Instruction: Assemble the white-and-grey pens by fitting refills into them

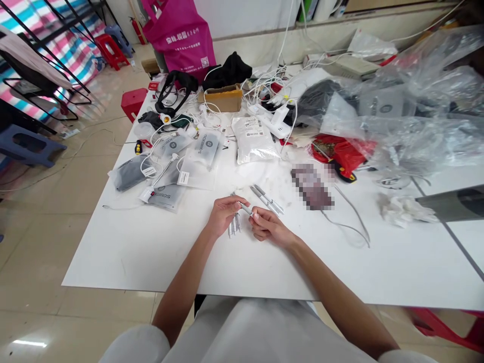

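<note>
Between my two hands, a slim grey-white pen (245,208) is held by both ends above the white table (151,262). My left hand (224,214) pinches its left end with fingertips and thumb. On the other end, the thumb and curled fingers of my right hand (269,224) close round it. Several similar pens (234,225) lie just below and behind the left hand, partly covered by it. Beyond the right hand rests another small group of grey-white pens (266,199), side by side and slanting. Fine details of the held pen are too small to make out.
Frosted pouches (204,156) and cables crowd the left. A white plastic parcel (254,140) and a power strip (270,121) lie ahead. To the right are a pixelated object (313,187) with a cable, crumpled tissue (406,210), clear plastic bags (427,136) and a dark cylinder (454,203).
</note>
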The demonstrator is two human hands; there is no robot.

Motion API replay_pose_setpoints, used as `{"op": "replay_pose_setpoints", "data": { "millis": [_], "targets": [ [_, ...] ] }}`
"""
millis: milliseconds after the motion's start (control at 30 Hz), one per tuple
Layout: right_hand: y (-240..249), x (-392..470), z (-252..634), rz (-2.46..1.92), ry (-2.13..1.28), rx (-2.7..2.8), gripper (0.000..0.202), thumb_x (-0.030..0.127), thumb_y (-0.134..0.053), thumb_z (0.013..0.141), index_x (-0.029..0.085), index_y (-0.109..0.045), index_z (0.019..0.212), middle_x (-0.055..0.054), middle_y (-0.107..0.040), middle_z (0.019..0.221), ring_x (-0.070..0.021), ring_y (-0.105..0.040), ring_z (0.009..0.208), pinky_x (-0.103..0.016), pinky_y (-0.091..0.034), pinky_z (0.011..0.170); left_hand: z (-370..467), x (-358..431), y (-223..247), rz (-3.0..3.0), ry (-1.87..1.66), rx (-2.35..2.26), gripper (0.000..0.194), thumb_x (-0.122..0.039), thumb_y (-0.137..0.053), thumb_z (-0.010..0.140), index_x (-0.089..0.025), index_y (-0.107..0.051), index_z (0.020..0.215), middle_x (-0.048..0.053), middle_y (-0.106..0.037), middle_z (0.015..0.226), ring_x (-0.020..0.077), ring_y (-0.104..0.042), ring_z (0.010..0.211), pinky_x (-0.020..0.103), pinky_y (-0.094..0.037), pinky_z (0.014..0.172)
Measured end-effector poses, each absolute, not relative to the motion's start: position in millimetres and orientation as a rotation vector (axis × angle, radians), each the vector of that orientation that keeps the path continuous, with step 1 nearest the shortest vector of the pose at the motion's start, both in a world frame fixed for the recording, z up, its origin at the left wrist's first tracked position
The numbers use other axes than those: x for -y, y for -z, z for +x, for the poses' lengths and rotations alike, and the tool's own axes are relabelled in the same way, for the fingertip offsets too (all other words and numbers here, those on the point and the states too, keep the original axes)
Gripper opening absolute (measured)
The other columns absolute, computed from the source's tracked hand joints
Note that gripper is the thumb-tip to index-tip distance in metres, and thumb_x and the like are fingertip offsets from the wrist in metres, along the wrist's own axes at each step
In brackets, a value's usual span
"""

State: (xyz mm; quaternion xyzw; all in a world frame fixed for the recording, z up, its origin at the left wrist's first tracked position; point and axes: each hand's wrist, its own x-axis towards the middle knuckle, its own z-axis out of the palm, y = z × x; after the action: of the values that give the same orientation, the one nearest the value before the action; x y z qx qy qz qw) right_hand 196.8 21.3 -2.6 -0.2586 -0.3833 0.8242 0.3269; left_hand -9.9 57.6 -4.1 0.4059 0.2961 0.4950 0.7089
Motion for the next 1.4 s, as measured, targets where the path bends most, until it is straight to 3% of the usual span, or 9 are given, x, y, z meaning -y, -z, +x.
{"op": "replay_pose_setpoints", "data": {
  "millis": [200, 367, 500, 733, 867, 1000, 1067, 1233, 1400],
  "targets": [
    [4.5, -22.1, 196.4, -0.693, -2.21, 1.006, 0.052, 0.067, -0.064, 0.103, 0.021, -0.057, 0.081, 0.014, -0.016, 0.059, -0.0064, -0.01, 0.05, -0.023, -0.018, 0.048, -11.3, -56.0, 0.7, 0.953, -1.066, -0.639, 0.027, -0.046, -0.089, 0.089, -0.023, -0.088, 0.101, 0.011, -0.082, 0.104, 0.0238, -0.072, 0.103, 0.038, -0.054, 0.097],
    [2.6, -23.8, 197.9, -0.746, -2.262, 1.021, 0.064, 0.077, -0.06, 0.099, 0.023, -0.046, 0.068, 0.014, -0.015, 0.053, -0.0059, -0.012, 0.044, -0.025, -0.022, 0.045, -6.5, -52.4, -4.4, 0.967, -0.973, -0.56, 0.036, -0.049, -0.082, 0.095, -0.022, -0.085, 0.118, 0.012, -0.082, 0.106, 0.0284, -0.076, 0.111, 0.047, -0.052, 0.112],
    [6.2, -23.9, 194.9, -0.824, -2.167, 1.073, 0.065, 0.079, -0.057, 0.1, 0.025, -0.042, 0.068, 0.013, -0.016, 0.053, -0.0062, -0.013, 0.043, -0.026, -0.021, 0.045, -0.7, -53.0, -1.5, 0.982, -1.051, -0.664, 0.031, -0.051, -0.086, 0.09, -0.02, -0.084, 0.09, 0.008, -0.08, 0.092, 0.0263, -0.076, 0.099, 0.044, -0.057, 0.103],
    [12.4, -19.9, 192.2, -1.059, -1.703, 1.333, 0.057, 0.072, -0.053, 0.106, 0.021, -0.06, 0.082, 0.008, -0.036, 0.056, -0.0106, -0.031, 0.051, -0.028, -0.029, 0.052, 3.3, -50.2, -1.5, 0.932, -1.15, -0.876, 0.024, -0.043, -0.095, 0.08, -0.022, -0.086, 0.088, 0.006, -0.084, 0.089, 0.0201, -0.077, 0.084, 0.036, -0.059, 0.088],
    [11.6, -19.0, 193.5, -1.256, -1.213, 1.697, 0.059, 0.071, -0.042, 0.11, 0.021, -0.062, 0.085, 0.004, -0.046, 0.062, -0.0127, -0.037, 0.055, -0.03, -0.031, 0.058, 8.0, -48.9, -2.6, 0.881, -1.185, -1.006, 0.03, -0.043, -0.099, 0.073, -0.02, -0.083, 0.084, 0.007, -0.084, 0.087, 0.0209, -0.077, 0.078, 0.037, -0.06, 0.082],
    [18.1, -19.4, 191.3, -1.286, -1.051, 1.756, 0.051, 0.071, -0.052, 0.105, 0.022, -0.066, 0.094, 0.001, -0.052, 0.068, -0.0147, -0.039, 0.059, -0.031, -0.031, 0.063, 10.7, -51.9, 2.3, 0.812, -1.292, -1.074, 0.046, -0.046, -0.103, 0.067, -0.019, -0.066, 0.067, 0.001, -0.074, 0.071, 0.0144, -0.068, 0.067, 0.03, -0.053, 0.07],
    [22.2, -20.0, 191.5, -1.284, -1.001, 1.783, 0.046, 0.066, -0.053, 0.107, 0.023, -0.068, 0.098, 0.0, -0.055, 0.069, -0.0154, -0.042, 0.059, -0.031, -0.033, 0.063, 9.0, -53.8, 2.6, 0.838, -1.307, -0.996, 0.047, -0.047, -0.103, 0.068, -0.02, -0.066, 0.074, 0.001, -0.074, 0.076, 0.0142, -0.069, 0.074, 0.028, -0.054, 0.074],
    [26.6, -22.2, 196.0, -1.308, -0.943, 1.702, 0.043, 0.06, -0.053, 0.11, 0.023, -0.07, 0.097, 0.002, -0.052, 0.065, -0.0142, -0.037, 0.054, -0.031, -0.03, 0.059, 0.2, -55.6, -3.8, 0.95, -1.172, -0.805, 0.047, -0.044, -0.091, 0.088, -0.022, -0.073, 0.126, 0.012, -0.081, 0.121, 0.0247, -0.074, 0.12, 0.037, -0.054, 0.103],
    [22.5, -22.6, 195.6, -1.281, -0.952, 1.727, 0.042, 0.058, -0.053, 0.11, 0.022, -0.072, 0.101, 0.001, -0.055, 0.068, -0.0144, -0.038, 0.056, -0.031, -0.032, 0.061, -2.2, -57.0, -4.0, 0.99, -1.207, -0.903, 0.04, -0.038, -0.097, 0.08, -0.021, -0.081, 0.112, 0.005, -0.079, 0.096, 0.0181, -0.073, 0.091, 0.031, -0.055, 0.087]
  ]
}}
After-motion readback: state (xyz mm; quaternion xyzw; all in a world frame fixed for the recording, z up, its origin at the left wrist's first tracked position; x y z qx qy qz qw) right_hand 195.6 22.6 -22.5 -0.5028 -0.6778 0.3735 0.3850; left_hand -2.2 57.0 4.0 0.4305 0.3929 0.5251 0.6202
